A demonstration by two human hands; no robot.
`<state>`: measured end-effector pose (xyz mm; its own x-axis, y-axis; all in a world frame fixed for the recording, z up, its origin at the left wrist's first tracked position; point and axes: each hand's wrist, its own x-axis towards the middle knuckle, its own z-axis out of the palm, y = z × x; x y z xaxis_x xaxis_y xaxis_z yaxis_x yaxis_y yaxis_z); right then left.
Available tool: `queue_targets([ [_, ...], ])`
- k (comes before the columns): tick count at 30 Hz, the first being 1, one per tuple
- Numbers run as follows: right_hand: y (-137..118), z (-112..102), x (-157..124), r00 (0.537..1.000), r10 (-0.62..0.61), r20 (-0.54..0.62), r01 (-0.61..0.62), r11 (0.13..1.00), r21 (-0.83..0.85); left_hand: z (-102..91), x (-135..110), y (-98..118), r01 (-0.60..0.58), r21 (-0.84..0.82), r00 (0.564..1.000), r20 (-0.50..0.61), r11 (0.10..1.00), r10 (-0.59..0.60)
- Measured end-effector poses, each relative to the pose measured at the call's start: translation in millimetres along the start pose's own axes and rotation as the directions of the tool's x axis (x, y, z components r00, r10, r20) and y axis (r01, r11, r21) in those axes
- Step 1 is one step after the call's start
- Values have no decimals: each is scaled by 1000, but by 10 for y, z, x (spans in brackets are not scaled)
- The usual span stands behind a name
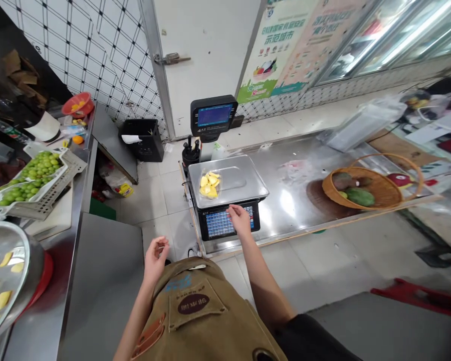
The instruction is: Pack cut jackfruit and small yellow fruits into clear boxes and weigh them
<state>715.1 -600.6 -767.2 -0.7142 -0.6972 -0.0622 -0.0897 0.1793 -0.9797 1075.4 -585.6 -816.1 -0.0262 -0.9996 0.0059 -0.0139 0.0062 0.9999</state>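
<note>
My right hand point(239, 220) hovers over or touches the keypad point(220, 223) on the front of a weighing scale; actual contact cannot be made out. Its fingers are loosely bent, slightly apart, with nothing visible in them. On the left side of the scale's steel pan point(244, 178) sits a clear plastic tray of yellow fruit pieces point(209, 184). Behind the pan stands the scale's lit display point(215, 116). My left hand point(157, 254) hangs in the air in front of the brown apron point(210, 321), fingers loosely curled and apart, with nothing seen in it.
The scale stands at the left end of a steel counter point(285, 200). A wicker basket point(364, 188) with produce sits farther right. Along the left side, another counter bears a crate of green grapes point(33, 180) and a metal bowl point(24, 250) with yellow slices. A black bin point(143, 143) stands on the floor.
</note>
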Motion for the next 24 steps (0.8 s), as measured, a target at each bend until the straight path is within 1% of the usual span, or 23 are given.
queue_targets([
  [3, -41, 84, 57, 999, 31, 39, -33, 999, 42, 1, 3, -20, 1, 38, 998, 67, 999, -4],
  [5, -72, 161, 111, 997, 49, 65, -52, 997, 59, -32, -20, -30, -11, 80, 994, 113, 997, 2],
  [6, -86, 203, 142, 996, 58, 75, -63, 996, 64, -54, -36, -30, -12, 89, 993, 119, 996, 1],
  [11, -123, 416, 271, 989, 109, 102, -115, 992, 54, -190, -171, -25, 30, 102, 999, 22, 994, -32],
  [14, -126, 522, 310, 980, 141, 139, -145, 989, 17, -288, -362, -79, 69, 129, 998, -16, 989, -68],
  [16, -131, 572, 348, 975, 158, 159, -156, 987, -20, -346, -537, -140, 119, 100, 990, -87, 988, -111],
  [18, -148, 606, 409, 972, 165, 164, -158, 986, -57, -401, -702, -198, 176, 44, 972, -165, 983, -166],
  [20, -183, 620, 478, 973, 163, 163, -151, 985, -86, -458, -811, -235, 219, -4, 952, -217, 976, -214],
  [22, -242, 615, 518, 975, 150, 161, -134, 985, -108, -510, -855, -245, 233, -18, 943, -242, 972, -230],
  [24, -325, 604, 488, 976, 127, 175, -101, 984, -147, -537, -872, -229, 237, -20, 938, -254, 971, -234],
])
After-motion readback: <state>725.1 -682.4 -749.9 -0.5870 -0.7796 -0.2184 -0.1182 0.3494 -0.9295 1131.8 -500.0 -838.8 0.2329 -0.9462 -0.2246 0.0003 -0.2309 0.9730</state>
